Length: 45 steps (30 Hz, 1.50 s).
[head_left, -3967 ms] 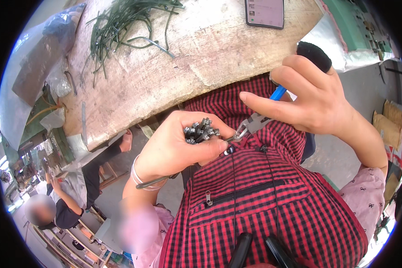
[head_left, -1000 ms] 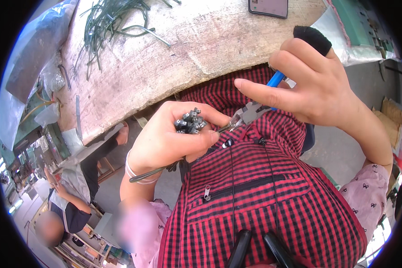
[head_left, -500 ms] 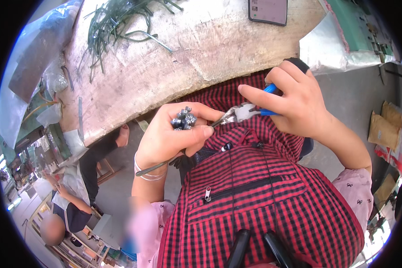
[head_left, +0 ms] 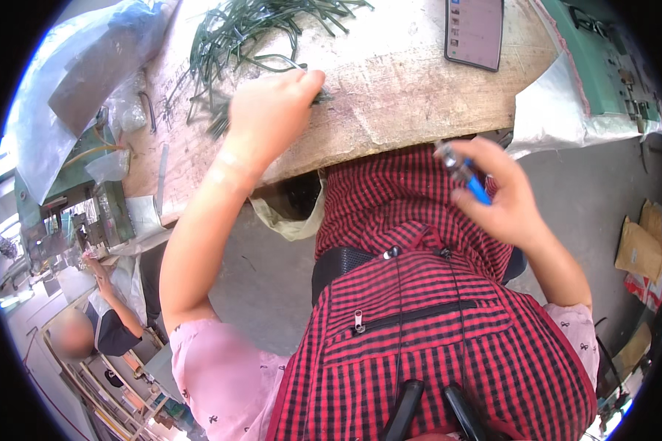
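My left hand [head_left: 276, 110] is above the wooden bench [head_left: 397, 88], at the near side of a pile of thin dark green cords [head_left: 250, 29]. Its fingers are curled closed and face away from me. Dark green strands show on either side of it, but what the fingers hold is hidden. Off the bench's front edge, over my lap, my right hand [head_left: 504, 195] is wrapped round pliers [head_left: 460, 170] with blue handles and a metal head. The plier jaws point toward the bench and are blurred. My red and black checked apron [head_left: 419, 294] lies below.
A phone [head_left: 474, 33] with a lit screen lies at the far right of the bench. Clear plastic bags [head_left: 88, 95] cover the left end. At the far left sits another person [head_left: 114, 323]. Brown packages [head_left: 640, 239] stand on the floor at right.
My left hand has gone from beside the plier jaws, where it held a bunch of small dark shiny pieces, to the cord pile. The pliers have tilted and moved away from it, still in my right hand.
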Available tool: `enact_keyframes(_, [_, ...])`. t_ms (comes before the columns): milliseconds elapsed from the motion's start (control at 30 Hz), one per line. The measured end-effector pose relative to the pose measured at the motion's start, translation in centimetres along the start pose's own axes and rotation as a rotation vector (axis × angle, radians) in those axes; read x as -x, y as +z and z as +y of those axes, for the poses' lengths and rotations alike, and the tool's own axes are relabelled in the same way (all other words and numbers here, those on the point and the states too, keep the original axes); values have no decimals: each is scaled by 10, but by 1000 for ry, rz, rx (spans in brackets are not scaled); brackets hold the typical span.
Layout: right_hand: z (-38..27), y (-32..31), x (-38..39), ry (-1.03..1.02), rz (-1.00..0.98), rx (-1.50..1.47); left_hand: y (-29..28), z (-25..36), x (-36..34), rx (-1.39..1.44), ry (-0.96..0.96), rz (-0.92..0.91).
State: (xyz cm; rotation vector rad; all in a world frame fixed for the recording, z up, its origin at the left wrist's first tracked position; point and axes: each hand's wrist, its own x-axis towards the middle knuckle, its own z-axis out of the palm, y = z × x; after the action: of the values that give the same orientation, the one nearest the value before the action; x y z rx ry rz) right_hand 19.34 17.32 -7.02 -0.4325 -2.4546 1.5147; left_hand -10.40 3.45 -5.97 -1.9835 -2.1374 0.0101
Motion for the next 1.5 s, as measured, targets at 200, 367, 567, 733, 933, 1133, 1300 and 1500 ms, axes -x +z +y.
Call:
enact_keyframes(200, [-3,21,26,524,-229,-662,-13,8,-30,256,67,661])
enact_keyframes(367, [-2,13,24,258,-91,-156,-74,70,-12,1456,-448,656])
enact_keyframes(567, [-40,-5,-11,5,109,256,-53,123,38,2009,-851,132])
enact_keyframes(733, [-42,-4,-18,-77,52,490,-58,118,47,2028,-982,84])
enact_keyframes(933, [-60,-5,-15,-100,-5,631,-68,107,48,1970,-1001,-93])
enact_keyframes(1133, [-36,-22,-22,-391,-56,812,-75,88,44,2003,-934,-382])
enact_keyframes(1300, [-23,-43,-38,-761,-32,878,-82,81,32,1918,-838,-691])
enact_keyframes(1500, [-32,-44,-46,-821,-16,932,-86,85,32,1790,-881,-695])
